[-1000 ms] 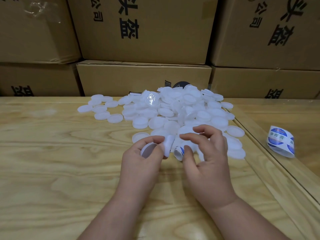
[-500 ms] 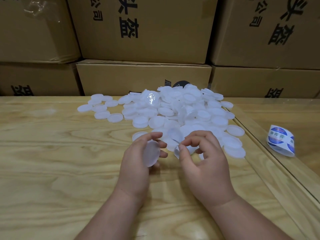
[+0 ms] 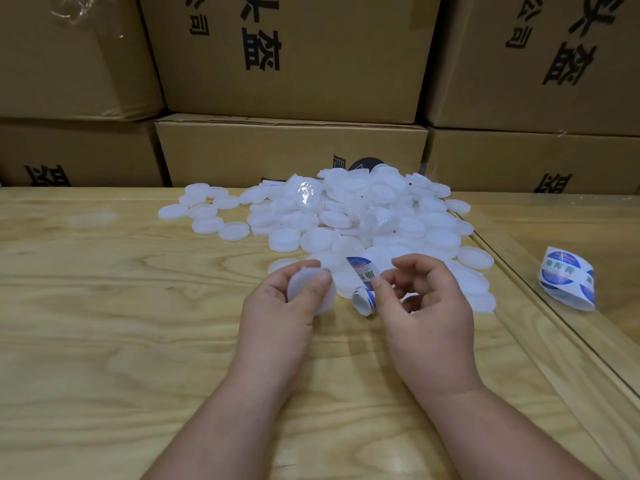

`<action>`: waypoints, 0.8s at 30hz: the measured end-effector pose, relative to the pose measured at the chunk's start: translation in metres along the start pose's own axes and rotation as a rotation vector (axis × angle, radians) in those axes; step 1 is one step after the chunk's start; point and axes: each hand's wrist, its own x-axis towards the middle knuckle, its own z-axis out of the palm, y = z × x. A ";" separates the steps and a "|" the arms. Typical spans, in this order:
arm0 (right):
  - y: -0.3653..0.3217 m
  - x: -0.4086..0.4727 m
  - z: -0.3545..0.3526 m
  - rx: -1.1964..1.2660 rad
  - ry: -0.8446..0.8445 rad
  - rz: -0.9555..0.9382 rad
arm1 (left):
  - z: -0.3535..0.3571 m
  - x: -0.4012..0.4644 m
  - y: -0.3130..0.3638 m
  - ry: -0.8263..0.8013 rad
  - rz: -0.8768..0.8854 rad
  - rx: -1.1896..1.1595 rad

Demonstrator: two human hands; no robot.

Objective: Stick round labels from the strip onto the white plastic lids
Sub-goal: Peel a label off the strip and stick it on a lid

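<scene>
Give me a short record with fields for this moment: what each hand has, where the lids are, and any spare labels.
left hand: holds one white lid
right hand: pinches a round label peeling from the label strip
lid pile: heaped on the wooden table, beyond the hands
spare label strip: lying curled at the right
backdrop: stacked cardboard boxes

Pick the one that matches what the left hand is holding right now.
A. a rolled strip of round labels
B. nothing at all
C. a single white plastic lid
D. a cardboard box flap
C. The left hand grips one white plastic lid between thumb and fingers, while the round label and curled strip sit at the right hand.
</scene>
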 end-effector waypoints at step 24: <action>0.009 0.009 0.004 0.375 -0.331 0.440 | 0.002 0.000 0.006 -0.294 -0.094 -0.159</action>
